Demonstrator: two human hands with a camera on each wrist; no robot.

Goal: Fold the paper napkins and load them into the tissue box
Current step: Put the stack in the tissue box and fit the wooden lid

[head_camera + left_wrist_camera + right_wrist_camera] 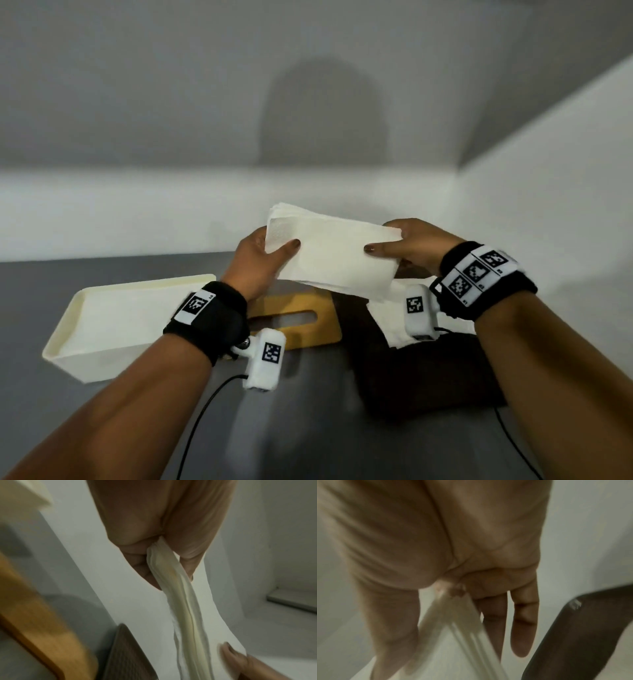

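A folded stack of white paper napkins is held up in the air between both hands. My left hand grips its left end, thumb on top. My right hand pinches the right end, thumb on top and fingers beneath. The left wrist view shows the stack's layered edge running out from my palm. In the right wrist view the napkin edge lies between thumb and fingers. The cream tissue box lies open on the grey table at the left. Its yellow wooden lid, with a slot, lies below the stack.
A dark brown mat lies on the table under my right wrist, with another white napkin on it. White walls close the table at the back and right. Black cables run from the wrist cameras toward me.
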